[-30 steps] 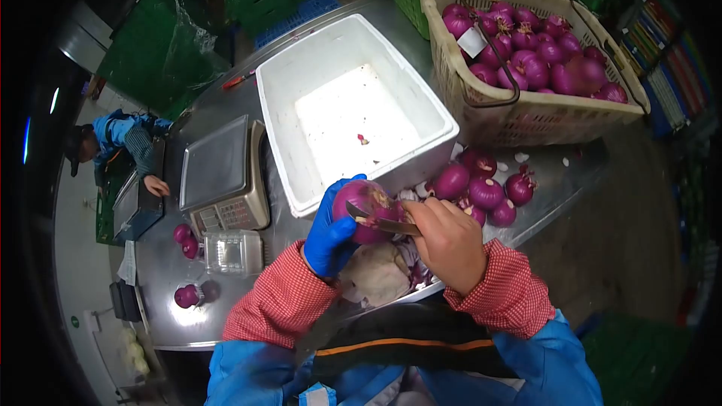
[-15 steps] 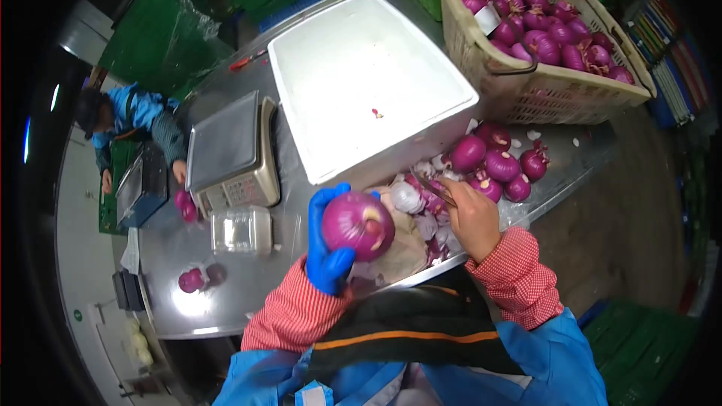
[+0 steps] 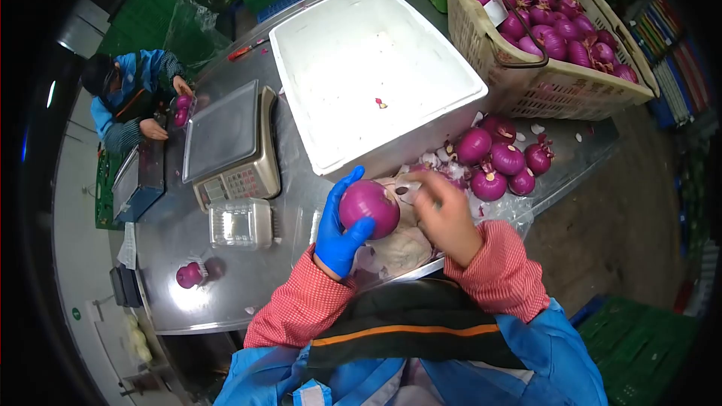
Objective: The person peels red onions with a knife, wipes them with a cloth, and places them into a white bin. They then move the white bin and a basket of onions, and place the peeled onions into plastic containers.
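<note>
A stainless steel table fills the view, with a white foam box at its middle and a woven plastic basket heaped with red onions at the far right. The blue-gloved left hand grips a peeled red onion, held up above the near table edge just in front of the box. The bare right hand sits just beside the onion, blurred, so whether it holds anything cannot be told. Under both hands lies a heap of onion skins. Loose red onions cluster between box and basket. To the left stand a weighing scale and a clear plastic container; a co-worker bends at the far end.
</note>
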Available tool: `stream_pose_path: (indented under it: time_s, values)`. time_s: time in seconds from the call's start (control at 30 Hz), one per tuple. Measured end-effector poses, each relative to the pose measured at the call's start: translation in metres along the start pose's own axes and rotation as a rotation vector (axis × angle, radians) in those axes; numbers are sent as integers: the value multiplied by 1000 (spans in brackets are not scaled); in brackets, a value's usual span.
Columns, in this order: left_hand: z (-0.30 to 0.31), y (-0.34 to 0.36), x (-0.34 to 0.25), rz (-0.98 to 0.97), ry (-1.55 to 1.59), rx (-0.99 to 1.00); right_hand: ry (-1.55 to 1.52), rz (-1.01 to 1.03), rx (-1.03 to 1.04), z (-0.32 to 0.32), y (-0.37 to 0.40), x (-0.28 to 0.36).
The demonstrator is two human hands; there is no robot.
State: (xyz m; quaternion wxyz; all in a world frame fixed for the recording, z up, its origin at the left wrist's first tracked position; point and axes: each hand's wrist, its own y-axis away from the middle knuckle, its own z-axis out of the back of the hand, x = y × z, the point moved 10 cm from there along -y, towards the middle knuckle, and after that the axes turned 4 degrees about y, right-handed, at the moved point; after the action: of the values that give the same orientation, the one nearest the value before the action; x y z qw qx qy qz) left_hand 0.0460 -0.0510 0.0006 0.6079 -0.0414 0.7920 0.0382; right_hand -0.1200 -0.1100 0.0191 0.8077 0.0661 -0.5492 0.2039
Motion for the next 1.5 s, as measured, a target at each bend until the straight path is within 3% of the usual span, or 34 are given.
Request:
stream_pose_path:
  time_s: [0.07,0.2,0.27,0.37,0.43,0.47,0.53,0.57,0.67,0.73,0.87,0.93,1.03,1.13,1.27,1.37,1.4,1.5]
  values:
    - [6,-2,8,51,22,-10,-20,-35,-171,13,-7,-30]
    - [-6,0,1,76,-94,60,33,23,152,-13,6,11]
    - [-11,1,7,44,-110,151,-369,-170,178,-25,8,-20]
    - [-15,0,-3,-27,-383,194,-895,-422,264,-51,21,-44]
    - [-17,-4,11,-8,-203,163,-1112,-502,387,-75,33,-48]
    - [-17,-4,20,44,-74,137,-1136,-545,346,-80,37,-55]
    - [-9,-2,34,131,95,74,-620,-368,160,-53,26,-61]
    - [-5,0,33,118,-5,84,-363,-274,70,-39,21,-58]
    - [0,0,22,59,-286,121,468,329,-66,-4,20,24]
    - [-10,4,8,2,-444,147,568,376,-68,-4,21,40]
    - [-22,10,4,8,-406,185,692,396,-53,-9,15,39]
    - [-24,10,2,23,-343,208,696,375,-55,-8,15,22]
    - [-19,11,-6,-42,-513,270,586,283,-67,10,18,-4]
    - [-13,7,6,52,-251,269,270,124,-93,15,20,-24]
    - [18,14,30,214,277,91,-26,-104,-91,2,26,-55]
    - [35,32,43,434,738,5,104,-189,115,-26,45,-43]
    - [44,36,57,443,863,-136,65,-235,189,-38,49,-41]
    - [22,48,67,556,1073,39,75,3,90,-45,39,0]
